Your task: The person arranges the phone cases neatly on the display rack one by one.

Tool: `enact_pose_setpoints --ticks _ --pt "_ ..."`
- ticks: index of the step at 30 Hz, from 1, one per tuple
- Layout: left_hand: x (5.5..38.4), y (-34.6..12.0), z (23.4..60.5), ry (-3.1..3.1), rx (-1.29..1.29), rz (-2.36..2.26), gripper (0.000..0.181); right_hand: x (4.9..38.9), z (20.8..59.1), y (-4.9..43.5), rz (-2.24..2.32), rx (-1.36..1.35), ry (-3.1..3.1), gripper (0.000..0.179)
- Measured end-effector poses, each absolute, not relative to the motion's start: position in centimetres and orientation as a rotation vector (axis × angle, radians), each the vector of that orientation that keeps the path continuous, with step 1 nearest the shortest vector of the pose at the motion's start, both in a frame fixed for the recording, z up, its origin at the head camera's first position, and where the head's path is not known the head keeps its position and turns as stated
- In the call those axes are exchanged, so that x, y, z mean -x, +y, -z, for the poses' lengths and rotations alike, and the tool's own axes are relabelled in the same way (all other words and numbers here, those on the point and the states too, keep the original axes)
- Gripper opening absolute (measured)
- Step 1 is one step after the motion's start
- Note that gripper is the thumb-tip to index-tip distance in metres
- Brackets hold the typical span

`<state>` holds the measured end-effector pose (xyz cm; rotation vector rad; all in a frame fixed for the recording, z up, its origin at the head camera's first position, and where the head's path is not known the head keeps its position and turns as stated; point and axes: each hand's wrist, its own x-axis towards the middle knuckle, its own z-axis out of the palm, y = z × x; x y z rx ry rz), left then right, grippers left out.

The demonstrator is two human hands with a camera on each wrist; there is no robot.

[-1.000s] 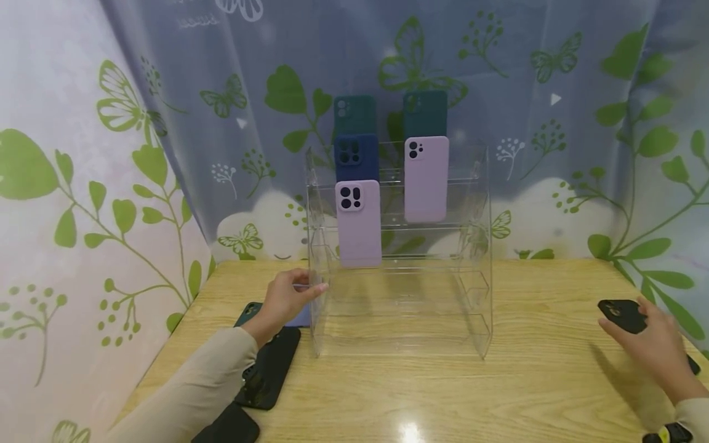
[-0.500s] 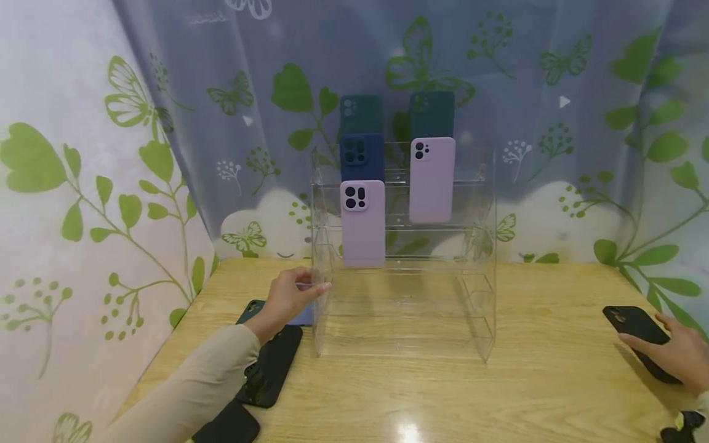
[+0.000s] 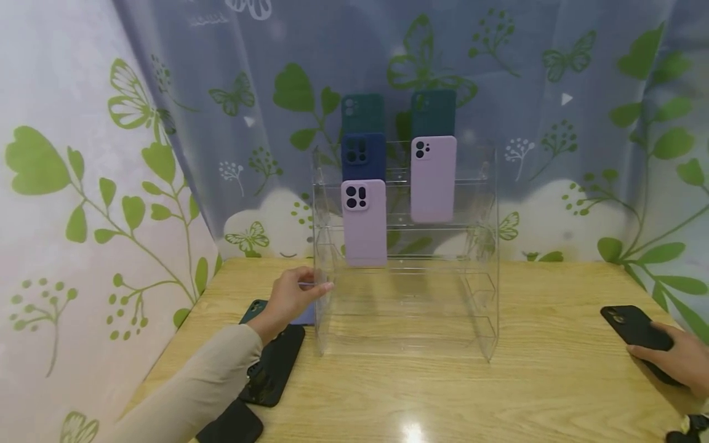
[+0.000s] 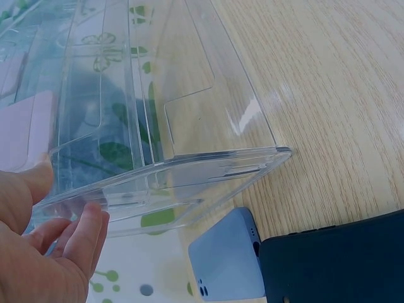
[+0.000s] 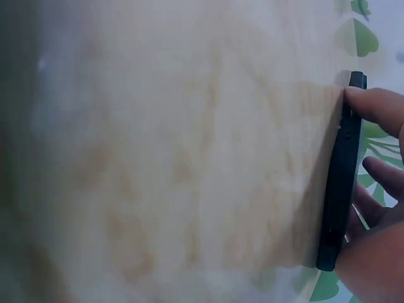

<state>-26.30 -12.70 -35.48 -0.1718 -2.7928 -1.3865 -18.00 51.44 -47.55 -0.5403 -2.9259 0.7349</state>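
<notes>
A clear acrylic tiered rack point(image 3: 407, 335) stands mid-table. My left hand point(image 3: 290, 298) holds its left side panel, thumb on one face and fingers on the other, as the left wrist view also shows. At the table's right, my right hand point(image 3: 676, 357) grips a black phone case point(image 3: 637, 326) by its long edges, toward its lower end. The case's camera opening faces up at its far end. In the right wrist view this case point(image 5: 341, 177) appears edge-on, with a fingertip near its top and the palm side at its bottom.
Phone cases stand on the rack: two pink, such as the lower one point(image 3: 365, 237), a blue one point(image 3: 362, 157) and two green ones point(image 3: 434, 112). Left of the rack lie black cases point(image 3: 279, 363), a green case point(image 3: 253, 309) and a light blue case point(image 4: 230, 255).
My right hand has moved down and right along the black phone case, uncovering more of it. My left hand stays at the rack's side. The head view has shifted slightly.
</notes>
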Motion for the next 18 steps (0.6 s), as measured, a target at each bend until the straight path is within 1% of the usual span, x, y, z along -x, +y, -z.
enact_pose_setpoints --ticks 8,12,18 --pt "26.27 -12.78 35.48 -2.79 0.168 1.382 0.047 18.75 47.17 51.11 -0.708 0.598 -2.943 0.109" --pt "26.32 -12.71 35.54 -2.788 0.178 1.383 0.047 18.79 47.1 50.94 -0.652 0.553 -2.931 0.107" --pt "26.33 -12.68 35.53 -2.785 0.183 1.388 0.048 19.01 47.08 50.56 -0.593 0.464 -2.892 0.091"
